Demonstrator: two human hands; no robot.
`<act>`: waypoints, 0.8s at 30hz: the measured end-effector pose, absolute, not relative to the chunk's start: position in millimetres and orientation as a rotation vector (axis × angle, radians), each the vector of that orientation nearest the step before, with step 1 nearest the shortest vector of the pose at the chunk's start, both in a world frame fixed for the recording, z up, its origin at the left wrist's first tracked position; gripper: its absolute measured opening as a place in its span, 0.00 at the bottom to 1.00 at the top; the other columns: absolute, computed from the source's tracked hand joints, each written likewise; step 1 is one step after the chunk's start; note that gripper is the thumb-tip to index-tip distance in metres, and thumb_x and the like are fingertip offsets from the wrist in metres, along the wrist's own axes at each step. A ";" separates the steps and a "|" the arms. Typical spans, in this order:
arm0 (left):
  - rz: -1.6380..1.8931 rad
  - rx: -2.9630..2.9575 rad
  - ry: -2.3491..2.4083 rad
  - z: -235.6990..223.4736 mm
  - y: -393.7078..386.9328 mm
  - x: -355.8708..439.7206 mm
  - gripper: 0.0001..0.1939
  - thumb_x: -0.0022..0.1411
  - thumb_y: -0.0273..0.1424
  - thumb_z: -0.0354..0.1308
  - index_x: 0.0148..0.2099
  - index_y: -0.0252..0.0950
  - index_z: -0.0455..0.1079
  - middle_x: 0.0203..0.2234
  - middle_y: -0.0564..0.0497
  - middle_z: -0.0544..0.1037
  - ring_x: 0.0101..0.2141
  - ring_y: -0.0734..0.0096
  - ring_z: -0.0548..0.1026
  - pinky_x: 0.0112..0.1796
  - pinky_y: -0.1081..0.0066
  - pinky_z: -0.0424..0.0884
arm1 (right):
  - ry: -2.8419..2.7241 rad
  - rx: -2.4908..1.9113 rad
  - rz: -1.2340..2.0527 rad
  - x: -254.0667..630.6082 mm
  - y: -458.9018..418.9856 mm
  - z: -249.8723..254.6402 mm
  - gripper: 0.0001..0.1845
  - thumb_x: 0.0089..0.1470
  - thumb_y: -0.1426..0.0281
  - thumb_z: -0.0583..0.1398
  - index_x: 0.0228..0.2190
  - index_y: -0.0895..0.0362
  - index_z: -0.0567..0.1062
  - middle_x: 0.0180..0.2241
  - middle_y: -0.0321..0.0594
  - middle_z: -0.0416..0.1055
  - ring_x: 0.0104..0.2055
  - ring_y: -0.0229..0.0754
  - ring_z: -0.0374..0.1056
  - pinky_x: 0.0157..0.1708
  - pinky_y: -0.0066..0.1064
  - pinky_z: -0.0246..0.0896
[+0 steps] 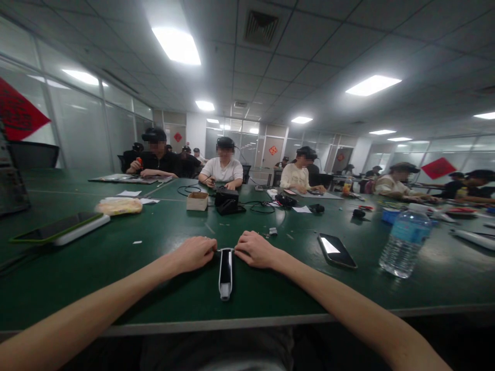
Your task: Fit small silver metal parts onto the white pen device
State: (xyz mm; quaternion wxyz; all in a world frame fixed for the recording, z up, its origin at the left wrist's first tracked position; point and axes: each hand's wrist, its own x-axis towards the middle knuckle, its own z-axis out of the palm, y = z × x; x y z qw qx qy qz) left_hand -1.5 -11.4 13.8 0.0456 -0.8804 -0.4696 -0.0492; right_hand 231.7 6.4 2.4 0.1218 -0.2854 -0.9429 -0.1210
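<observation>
On the green table [162,293] in front of me lies a slim, long device [225,273] with a white rim and a dark glossy face, its narrow grey-white tip towards me. To the left of its far end is my left hand [199,252], fingers curled and pressed together. My right hand [253,250] mirrors it on the right side, fingers bent and closed close to the device's edge. Both sets of fingertips are beside the far end; whether they touch it, or pinch something small, I cannot make out. A small grey-white piece [273,231] lies just beyond my right hand.
Right of me are a phone [337,251] and a water bottle [407,242]. At left, another phone [58,228] rests on a white block near a plastic bag [119,206]. Ahead stand a cardboard box [197,201] and a black device [228,200] with cables. People sit opposite.
</observation>
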 end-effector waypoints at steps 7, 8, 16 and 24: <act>-0.174 -2.706 -1.379 12.2 -9.7 -3.1 0.09 0.61 0.27 0.49 0.40 0.39 0.71 0.32 0.48 0.78 0.33 0.63 0.75 0.32 0.69 0.66 | -2.752 -0.826 -0.350 231.7 7.0 2.2 0.13 0.60 0.67 0.55 0.38 0.58 0.78 0.35 0.44 0.73 0.39 0.41 0.63 0.37 0.33 0.53; -0.176 -2.710 -1.374 12.0 -9.4 -3.5 0.09 0.61 0.27 0.49 0.40 0.39 0.71 0.32 0.48 0.78 0.33 0.63 0.75 0.32 0.69 0.66 | -2.754 -0.827 -0.350 231.6 7.2 2.0 0.13 0.60 0.67 0.55 0.38 0.58 0.78 0.35 0.44 0.73 0.39 0.41 0.63 0.37 0.33 0.53; -0.147 -2.733 -1.363 18.1 -14.3 -3.3 0.10 0.62 0.28 0.48 0.41 0.39 0.70 0.36 0.48 0.77 0.36 0.63 0.75 0.35 0.69 0.67 | -2.747 -0.858 -0.355 231.5 7.4 1.2 0.14 0.61 0.66 0.54 0.39 0.58 0.78 0.35 0.44 0.73 0.39 0.42 0.63 0.37 0.33 0.53; -0.149 -2.754 -1.352 16.2 -11.6 -4.3 0.10 0.63 0.28 0.48 0.41 0.39 0.70 0.38 0.48 0.77 0.38 0.63 0.75 0.36 0.69 0.67 | -2.738 -0.905 -0.400 231.6 8.2 0.5 0.14 0.61 0.66 0.54 0.38 0.57 0.78 0.36 0.44 0.73 0.39 0.42 0.62 0.37 0.33 0.53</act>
